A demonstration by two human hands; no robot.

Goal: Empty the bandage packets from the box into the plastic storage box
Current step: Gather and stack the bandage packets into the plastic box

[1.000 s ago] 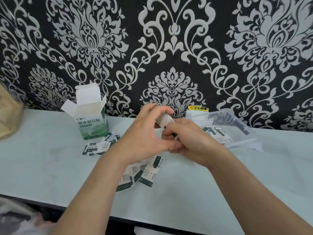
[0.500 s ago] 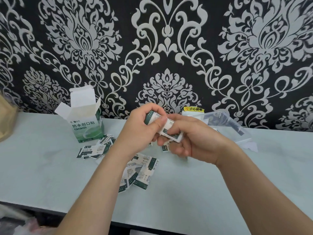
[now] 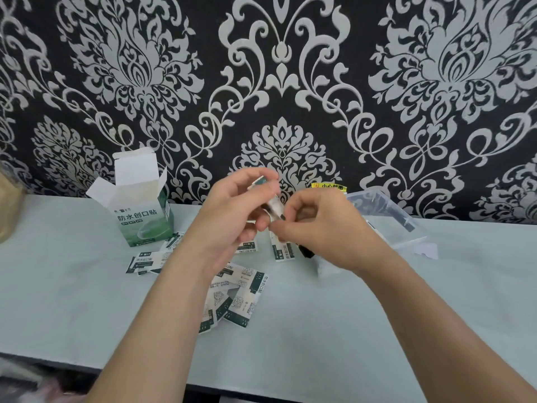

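Above the table's middle, my left hand (image 3: 232,210) and my right hand (image 3: 316,228) together pinch a small stack of bandage packets (image 3: 271,200), tilted on edge. The green-and-white bandage box (image 3: 142,210) stands open at the left, flaps up. Loose packets lie on the table: a pile (image 3: 235,298) under my left forearm, a few (image 3: 145,261) in front of the box, and others (image 3: 283,251) below my hands. The clear plastic storage box (image 3: 380,207) sits at the right by the wall, partly hidden by my right hand.
The pale table (image 3: 348,330) runs along a black-and-silver patterned wall. A yellow warning label (image 3: 328,187) shows behind the storage box. A tan object (image 3: 8,205) is at the far left edge. The table's front edge (image 3: 261,385) is near the bottom.
Both hands have turned the held stack of packets from lying flat to tilted on edge and lifted it slightly. More loose packets now show on the table below my hands.
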